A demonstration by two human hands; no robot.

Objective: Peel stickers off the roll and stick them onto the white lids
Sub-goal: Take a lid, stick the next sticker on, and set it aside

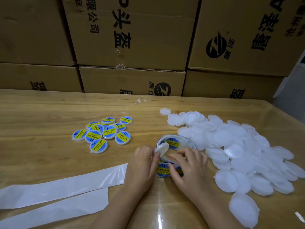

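My left hand [143, 164] holds a white lid [162, 148] tilted up between its fingers, near the table's middle. My right hand [188, 166] has its fingers curled on a blue and yellow sticker [162, 169] on the strip, at the sticker's edge. The sticker roll [173, 142] lies loosely coiled just behind both hands, with one more sticker facing up. A big heap of plain white lids [239, 149] spreads to the right. Several labelled lids [105, 133] lie in a cluster at the left.
Long white strips of spent backing paper [57, 192] trail off to the lower left over the wooden table [41, 113]. Stacked cardboard boxes [132, 38] wall off the far edge. A small scrap of plastic [140, 101] lies near the back.
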